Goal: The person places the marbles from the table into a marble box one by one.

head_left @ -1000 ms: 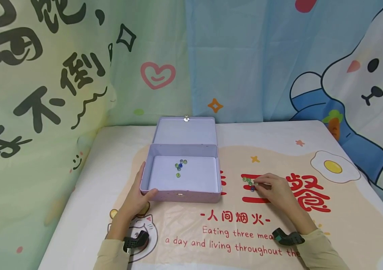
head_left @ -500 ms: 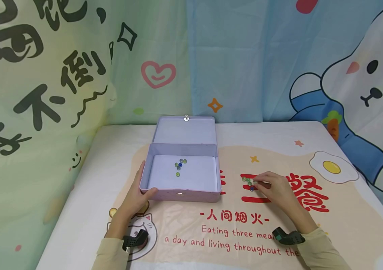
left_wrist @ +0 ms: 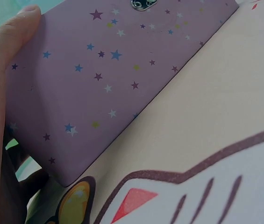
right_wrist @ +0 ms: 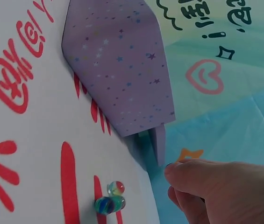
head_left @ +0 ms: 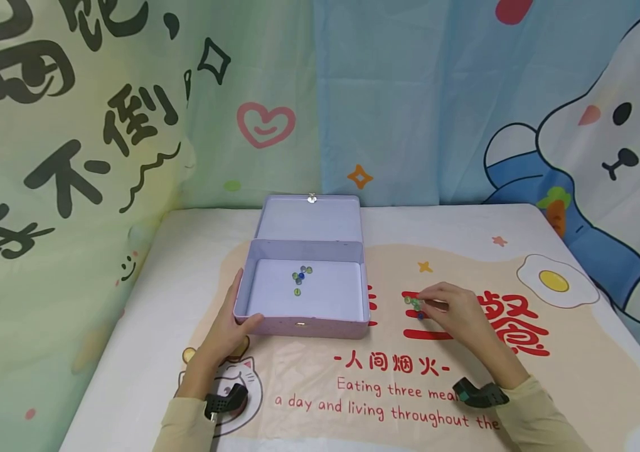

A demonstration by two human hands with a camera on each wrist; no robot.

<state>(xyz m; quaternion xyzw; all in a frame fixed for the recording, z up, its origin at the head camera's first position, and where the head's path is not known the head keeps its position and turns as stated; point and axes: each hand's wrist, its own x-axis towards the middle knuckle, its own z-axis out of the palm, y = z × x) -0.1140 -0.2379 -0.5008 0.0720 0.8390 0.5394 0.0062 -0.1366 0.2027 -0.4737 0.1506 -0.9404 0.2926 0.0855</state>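
Note:
A lilac metal box with its lid raised stands at the table's middle, with several glass marbles on its floor. My left hand grips its front left corner, fingers along the side and thumb at the front rim. In the left wrist view, stars cover the box's wall. To the right of the box, my right hand reaches over a small cluster of marbles, thumb and fingers drawn together close over them in the head view. I cannot tell whether a marble is between the fingertips.
A printed cloth with red lettering and a fried egg picture covers the table. The lid leans back behind the box. Patterned curtains hang behind and to the left.
My right hand's fingertips have shifted slightly left and up, now covering more of the marble cluster. The left hand and the box stay put.

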